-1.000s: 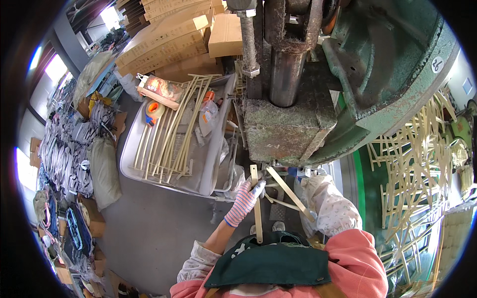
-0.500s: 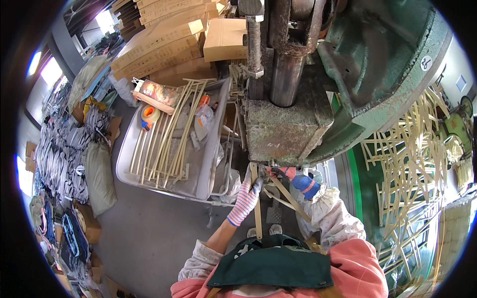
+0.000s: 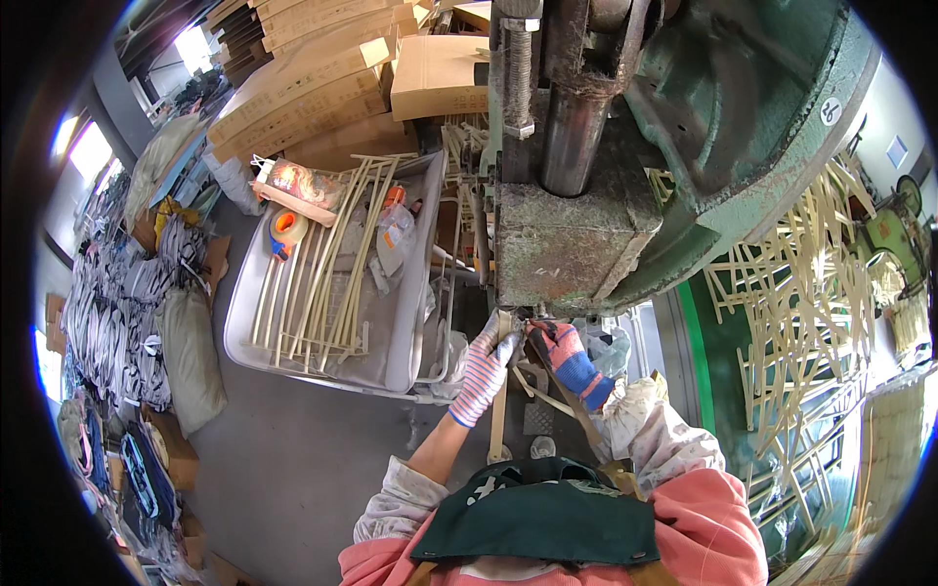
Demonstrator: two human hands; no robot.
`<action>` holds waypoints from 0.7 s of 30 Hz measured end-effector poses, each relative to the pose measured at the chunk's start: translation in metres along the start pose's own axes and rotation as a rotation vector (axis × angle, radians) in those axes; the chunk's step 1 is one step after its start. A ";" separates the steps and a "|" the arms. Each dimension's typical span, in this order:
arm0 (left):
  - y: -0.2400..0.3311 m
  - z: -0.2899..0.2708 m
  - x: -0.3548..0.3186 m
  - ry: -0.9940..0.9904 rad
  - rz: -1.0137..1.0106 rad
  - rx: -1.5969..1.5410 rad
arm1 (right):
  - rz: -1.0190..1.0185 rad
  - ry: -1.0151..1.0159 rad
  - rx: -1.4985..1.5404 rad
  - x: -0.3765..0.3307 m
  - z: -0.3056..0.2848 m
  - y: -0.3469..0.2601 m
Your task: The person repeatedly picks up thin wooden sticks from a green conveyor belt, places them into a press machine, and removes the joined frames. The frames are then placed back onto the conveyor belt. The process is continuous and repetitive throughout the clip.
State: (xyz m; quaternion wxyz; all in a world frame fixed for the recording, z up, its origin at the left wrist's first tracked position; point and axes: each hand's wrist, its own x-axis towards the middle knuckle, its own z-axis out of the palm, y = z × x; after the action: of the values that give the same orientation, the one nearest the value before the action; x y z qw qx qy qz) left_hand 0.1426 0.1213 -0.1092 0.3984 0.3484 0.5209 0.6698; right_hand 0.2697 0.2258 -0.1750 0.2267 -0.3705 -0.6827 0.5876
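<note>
My left hand (image 3: pixel 486 366), in a striped glove, grips the upper end of a long pale wooden strip (image 3: pixel 498 410) that stands nearly upright. My right hand (image 3: pixel 567 356), in a blue and red glove, holds a second pale strip (image 3: pixel 547 400) slanting down to the left. Both hands sit close together right under the grimy block (image 3: pixel 562 239) of a big green press machine (image 3: pixel 743 127). The strips' top ends are tucked under that block and hidden.
A grey tray cart (image 3: pixel 401 352) on my left carries several pale rods, a tape roll (image 3: pixel 288 227) and plastic bags. Cardboard boxes (image 3: pixel 322 83) are stacked behind it. A pile of pale lattice frames (image 3: pixel 811 322) lies on the right. Dark bundles (image 3: pixel 107 313) cover the floor far left.
Both hands have risen toward the underside of the press block. My right hand came into sight and closed in beside my left, bringing the strips' ends under the block.
</note>
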 end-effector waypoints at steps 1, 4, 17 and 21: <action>0.004 -0.002 0.000 -0.038 -0.042 -0.004 | -0.004 0.023 -0.059 0.003 0.000 0.001; 0.018 -0.008 0.002 -0.136 -0.138 -0.033 | 0.043 0.011 -0.014 0.009 -0.005 -0.007; 0.036 -0.011 0.000 -0.278 -0.230 -0.095 | 0.145 -0.302 0.461 -0.002 -0.020 -0.069; 0.036 -0.016 0.002 -0.364 -0.248 -0.101 | 0.106 -0.320 0.357 0.001 -0.018 -0.046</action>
State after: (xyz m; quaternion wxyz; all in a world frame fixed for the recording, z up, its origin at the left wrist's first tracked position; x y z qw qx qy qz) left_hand 0.1214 0.1114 -0.0770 0.5821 0.3761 0.4450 0.5671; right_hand 0.2714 0.2362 -0.1268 0.1463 -0.2622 -0.5747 0.7613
